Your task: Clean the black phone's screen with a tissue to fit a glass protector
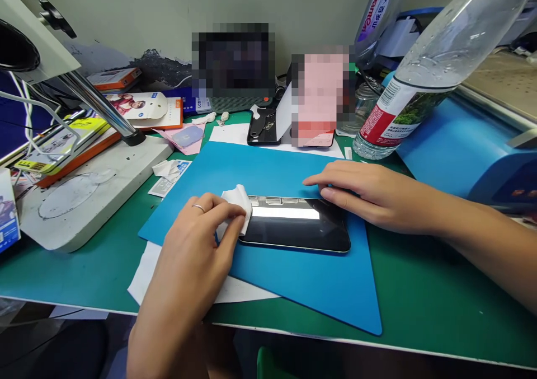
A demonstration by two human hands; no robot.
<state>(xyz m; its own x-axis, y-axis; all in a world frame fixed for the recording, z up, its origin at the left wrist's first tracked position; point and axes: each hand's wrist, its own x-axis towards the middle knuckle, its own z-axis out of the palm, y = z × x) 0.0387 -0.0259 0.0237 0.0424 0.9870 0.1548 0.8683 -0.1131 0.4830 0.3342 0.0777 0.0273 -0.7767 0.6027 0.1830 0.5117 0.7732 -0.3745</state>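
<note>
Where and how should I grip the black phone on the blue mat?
The black phone is probably best gripped by its two long edges near the right end, coming from the right: it lies flat and thin, and the left hand holds a white wipe at its left end.

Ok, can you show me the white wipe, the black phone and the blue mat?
White wipe [240, 198]: head view, its crumpled upper part.
Black phone [296, 234]: head view, its dark face.
Blue mat [304, 278]: head view, a bare part.
</note>
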